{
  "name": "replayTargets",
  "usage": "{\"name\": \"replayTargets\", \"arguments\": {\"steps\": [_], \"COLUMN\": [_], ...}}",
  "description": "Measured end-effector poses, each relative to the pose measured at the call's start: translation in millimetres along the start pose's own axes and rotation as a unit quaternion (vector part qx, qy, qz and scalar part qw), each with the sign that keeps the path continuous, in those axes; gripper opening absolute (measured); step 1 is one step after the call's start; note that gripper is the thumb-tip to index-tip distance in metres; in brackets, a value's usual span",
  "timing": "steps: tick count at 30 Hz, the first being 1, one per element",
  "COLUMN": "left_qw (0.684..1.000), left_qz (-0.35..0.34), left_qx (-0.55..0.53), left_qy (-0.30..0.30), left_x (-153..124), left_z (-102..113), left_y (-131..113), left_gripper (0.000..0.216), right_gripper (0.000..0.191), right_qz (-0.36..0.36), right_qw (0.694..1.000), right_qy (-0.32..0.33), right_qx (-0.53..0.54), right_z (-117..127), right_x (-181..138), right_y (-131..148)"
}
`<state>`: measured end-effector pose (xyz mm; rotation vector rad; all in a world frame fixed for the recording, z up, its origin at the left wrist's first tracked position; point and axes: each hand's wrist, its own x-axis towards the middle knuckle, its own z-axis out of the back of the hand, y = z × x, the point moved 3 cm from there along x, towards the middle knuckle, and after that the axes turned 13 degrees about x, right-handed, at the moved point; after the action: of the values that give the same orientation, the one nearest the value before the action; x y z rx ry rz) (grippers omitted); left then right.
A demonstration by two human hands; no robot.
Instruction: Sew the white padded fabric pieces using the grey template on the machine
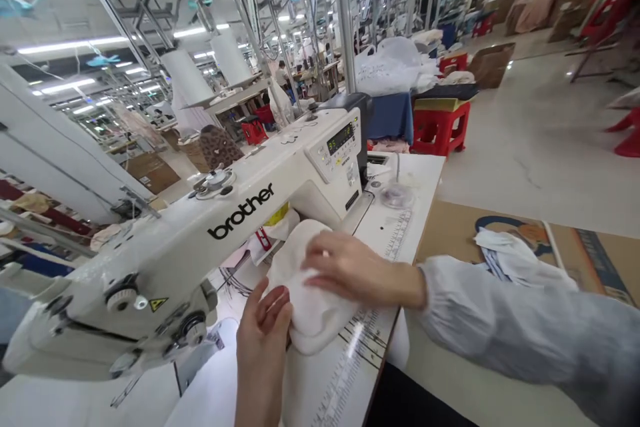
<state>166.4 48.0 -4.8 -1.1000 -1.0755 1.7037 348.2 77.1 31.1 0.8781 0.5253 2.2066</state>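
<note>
A white, rounded cloth piece lies on the sewing machine's table, in front of the machine arm. My left hand is at its left edge, fingers bent toward the thumb and closed on that edge. Over the cloth's upper part is my right hand, slightly blurred, its fingers stretched and apart on or just above the surface. I cannot tell whether the fingertips press on it. A white Brother sewing machine stands behind the hands, its display lit.
A printed ruler scale runs along the table's front edge. More white fabric lies under the machine head. To the right are a cardboard sheet with a crumpled cloth and a red stool. A metal post rises behind.
</note>
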Motion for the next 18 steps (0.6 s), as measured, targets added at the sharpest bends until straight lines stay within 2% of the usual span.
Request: {"name": "replayTargets", "arguments": {"steps": [2,5,8,11,15,18], "left_qw": [1.0,1.0,1.0,1.0,1.0,0.999], "left_qz": [0.004,0.011,0.008,-0.001,-0.013,-0.032], "left_qx": [-0.005,-0.009,-0.011,-0.006,0.018,0.024], "left_qy": [0.001,0.0,-0.002,-0.008,-0.008,0.011], "left_x": [-3.9,-8.6,-15.3,-25.4,-39.0,-43.3], "left_z": [1.7,5.6,12.0,18.1,16.0,6.3], "left_y": [1.2,4.0,6.3,6.3,1.5,-4.1], "left_gripper": [0.048,0.038,0.032,0.031,0.051,0.066], "right_gripper": [0.015,0.017,0.018,0.016,0.019,0.02], "right_qz": [0.08,0.1,0.082,0.055,-0.004,-0.02], "right_qw": [0.992,0.985,0.988,0.994,0.991,0.98], "right_qy": [0.094,0.135,0.124,0.09,0.023,0.015], "right_qx": [-0.031,-0.049,-0.026,0.029,0.131,0.199], "right_z": [-13.1,-29.1,-34.8,-29.6,-17.7,-15.5], "right_x": [-11.4,-19.3,-16.7,-12.0,-9.7,-11.2], "right_y": [20.5,29.5,26.7,25.1,27.2,29.5]}}
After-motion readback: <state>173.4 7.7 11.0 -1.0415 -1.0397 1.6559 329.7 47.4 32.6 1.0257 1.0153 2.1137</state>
